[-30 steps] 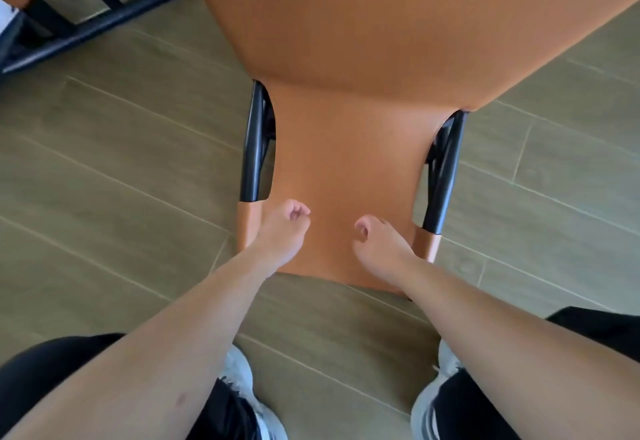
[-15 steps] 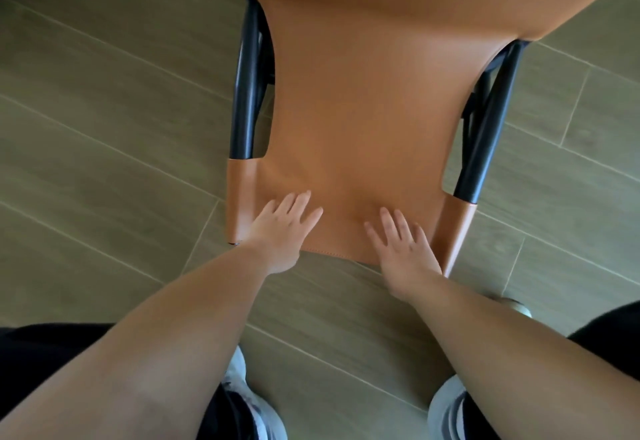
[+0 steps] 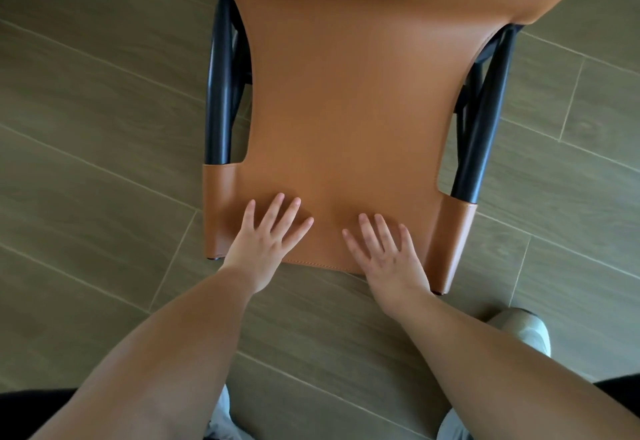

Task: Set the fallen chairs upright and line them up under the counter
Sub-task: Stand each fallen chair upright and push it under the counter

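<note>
Head view, looking down on a tan leather chair (image 3: 346, 110) standing on a wood-grain tiled floor (image 3: 86, 128). No brand mark, label or writing can be read on any surface. The chair fills the upper centre of the view; its backrest panel runs toward the viewer and ends in a stitched top edge, and its seat widens out at the far side of the backrest. A black metal frame tube (image 3: 218, 93) shows on the chair's left side and another black tube (image 3: 485, 121) on its right side, each entering a leather sleeve at a backrest corner.

The left hand (image 3: 266, 242) lies flat on the backrest just beyond its top edge, left of the backrest's centre, fingers straight and spread, gripping nothing. The right hand (image 3: 384, 252) lies flat likewise, right of centre, fingers extended and slightly apart, gripping nothing. Both bare forearms reach forward to the chair. A light shoe (image 3: 523, 328) rests on the floor near the chair's right backrest corner.
</note>
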Motion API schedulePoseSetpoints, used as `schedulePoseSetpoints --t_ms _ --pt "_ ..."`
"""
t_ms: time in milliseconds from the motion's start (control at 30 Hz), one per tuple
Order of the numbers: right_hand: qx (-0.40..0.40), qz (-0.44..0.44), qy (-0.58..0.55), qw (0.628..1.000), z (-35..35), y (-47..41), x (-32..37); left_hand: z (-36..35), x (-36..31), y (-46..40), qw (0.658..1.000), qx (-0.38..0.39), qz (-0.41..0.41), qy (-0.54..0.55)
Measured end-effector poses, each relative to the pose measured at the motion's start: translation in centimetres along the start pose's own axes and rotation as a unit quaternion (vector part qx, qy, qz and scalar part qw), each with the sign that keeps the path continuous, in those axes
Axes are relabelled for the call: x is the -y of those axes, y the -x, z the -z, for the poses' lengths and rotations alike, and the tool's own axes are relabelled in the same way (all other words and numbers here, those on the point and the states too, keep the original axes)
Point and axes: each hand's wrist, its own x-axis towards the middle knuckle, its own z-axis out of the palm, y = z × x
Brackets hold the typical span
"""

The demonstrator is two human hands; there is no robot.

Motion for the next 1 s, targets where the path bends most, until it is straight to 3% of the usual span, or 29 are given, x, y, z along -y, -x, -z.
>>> schedulePoseSetpoints --t_ms 367,633,1000 --pt "0.008 0.016 0.014 1.0 0.1 -0.5 0.9 -0.3 -0.1 -0.7 0.997 -0.011 -0.073 -0.028" --pt "-0.031 -0.004 -0.019 0.999 -0.6 -0.5 1.4 0.1 -1.3 -0.9 0.999 -0.003 -0.006 0.05" --pt "-0.013 -0.02 -0.016 1.0 0.6 -0.8 1.5 0.1 -1.2 -1.1 0.998 0.007 -0.006 0.064"
